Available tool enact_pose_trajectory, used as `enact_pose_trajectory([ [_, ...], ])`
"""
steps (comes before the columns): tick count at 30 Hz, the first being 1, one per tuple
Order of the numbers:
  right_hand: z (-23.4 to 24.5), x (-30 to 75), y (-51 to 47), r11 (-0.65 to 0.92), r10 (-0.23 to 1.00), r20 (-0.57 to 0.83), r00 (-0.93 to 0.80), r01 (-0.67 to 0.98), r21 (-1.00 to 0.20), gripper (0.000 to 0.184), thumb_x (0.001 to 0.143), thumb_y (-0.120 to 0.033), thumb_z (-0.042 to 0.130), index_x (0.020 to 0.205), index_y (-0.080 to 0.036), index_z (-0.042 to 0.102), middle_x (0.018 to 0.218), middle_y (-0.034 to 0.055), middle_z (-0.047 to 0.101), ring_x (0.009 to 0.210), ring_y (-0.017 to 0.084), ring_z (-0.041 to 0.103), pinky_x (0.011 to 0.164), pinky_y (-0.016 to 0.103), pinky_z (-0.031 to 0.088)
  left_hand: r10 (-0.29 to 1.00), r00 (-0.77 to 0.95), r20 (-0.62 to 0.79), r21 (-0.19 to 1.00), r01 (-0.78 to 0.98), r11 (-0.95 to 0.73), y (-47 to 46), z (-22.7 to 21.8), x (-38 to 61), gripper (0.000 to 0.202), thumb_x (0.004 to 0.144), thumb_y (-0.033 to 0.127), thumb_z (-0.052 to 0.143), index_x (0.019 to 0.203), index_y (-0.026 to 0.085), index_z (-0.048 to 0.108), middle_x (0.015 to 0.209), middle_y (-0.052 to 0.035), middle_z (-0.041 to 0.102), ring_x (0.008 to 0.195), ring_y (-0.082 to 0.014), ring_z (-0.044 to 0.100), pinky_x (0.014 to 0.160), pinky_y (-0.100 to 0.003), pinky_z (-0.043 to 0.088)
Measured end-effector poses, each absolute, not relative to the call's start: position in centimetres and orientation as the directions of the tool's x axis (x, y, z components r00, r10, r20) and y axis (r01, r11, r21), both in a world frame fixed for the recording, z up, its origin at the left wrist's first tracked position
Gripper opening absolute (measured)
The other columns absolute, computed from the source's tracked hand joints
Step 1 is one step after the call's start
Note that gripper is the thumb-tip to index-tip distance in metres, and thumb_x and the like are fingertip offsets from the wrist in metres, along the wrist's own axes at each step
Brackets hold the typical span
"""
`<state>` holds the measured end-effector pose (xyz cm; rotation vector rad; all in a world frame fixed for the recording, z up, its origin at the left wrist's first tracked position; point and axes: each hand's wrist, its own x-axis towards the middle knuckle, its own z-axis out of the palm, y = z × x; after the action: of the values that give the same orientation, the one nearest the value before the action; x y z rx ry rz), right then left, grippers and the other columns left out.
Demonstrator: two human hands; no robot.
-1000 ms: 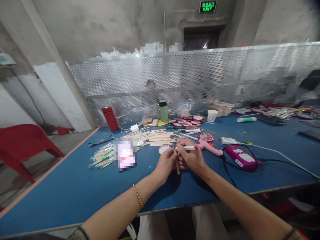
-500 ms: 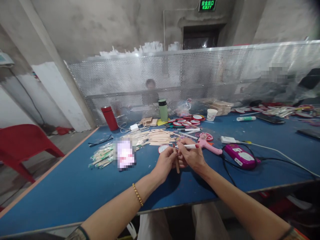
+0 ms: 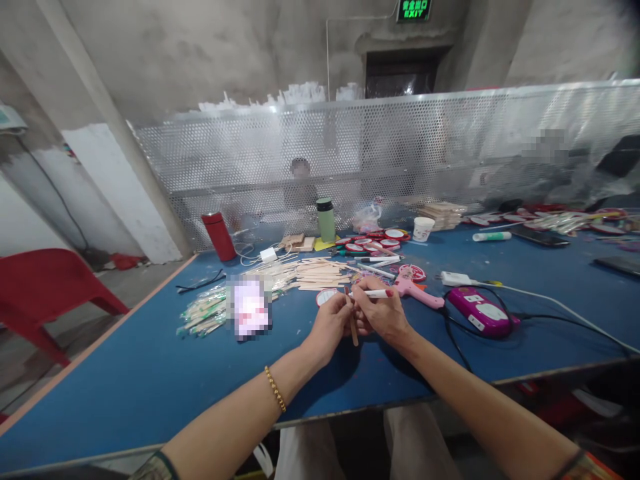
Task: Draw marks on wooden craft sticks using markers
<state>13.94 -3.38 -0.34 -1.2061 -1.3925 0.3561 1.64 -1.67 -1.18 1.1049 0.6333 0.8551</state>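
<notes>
My left hand (image 3: 327, 328) pinches a thin wooden stick (image 3: 352, 323) that stands nearly upright over the blue table (image 3: 140, 380). My right hand (image 3: 383, 315) is closed on a white pen-like tube (image 3: 373, 293) whose tip meets the top of the stick. A small round white disc with a red rim (image 3: 326, 297) lies just behind my left hand. A pink glue gun (image 3: 417, 293) rests on the table right of my right hand. A pile of flat wooden sticks (image 3: 315, 274) lies farther back.
A magenta device (image 3: 479, 311) with black cables sits at the right. Bagged sticks (image 3: 205, 311), red and green flasks (image 3: 220, 237), a paper cup (image 3: 423, 229) and several red-rimmed discs (image 3: 373, 243) stand behind. A perforated metal screen (image 3: 380, 153) borders the table. A red chair (image 3: 45, 287) is left.
Both hands stay together at the stick with only slight shifts; the view has tilted a little.
</notes>
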Motion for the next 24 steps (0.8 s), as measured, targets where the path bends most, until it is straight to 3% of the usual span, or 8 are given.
enact_pose_trajectory([
  [24, -0.20, 14.05, -3.39, 0.430, 0.780, 0.576, 0.242, 0.461, -0.776, 0.030, 0.086, -0.042, 0.052, 0.064, -0.022, 0.052, 0.051, -0.0023, 0.055, 0.044, 0.011, 0.049, 0.043, 0.022, 0.040, 0.838, 0.544, -0.047, 0.936, -0.269, 0.227, -1.85, -0.81, 1.63, 0.038, 0.069, 0.045, 0.075, 0.083, 0.018, 0.053, 0.068, -0.0024, 0.066, 0.060, -0.0173, 0.069, 0.061, -0.030, 0.057],
])
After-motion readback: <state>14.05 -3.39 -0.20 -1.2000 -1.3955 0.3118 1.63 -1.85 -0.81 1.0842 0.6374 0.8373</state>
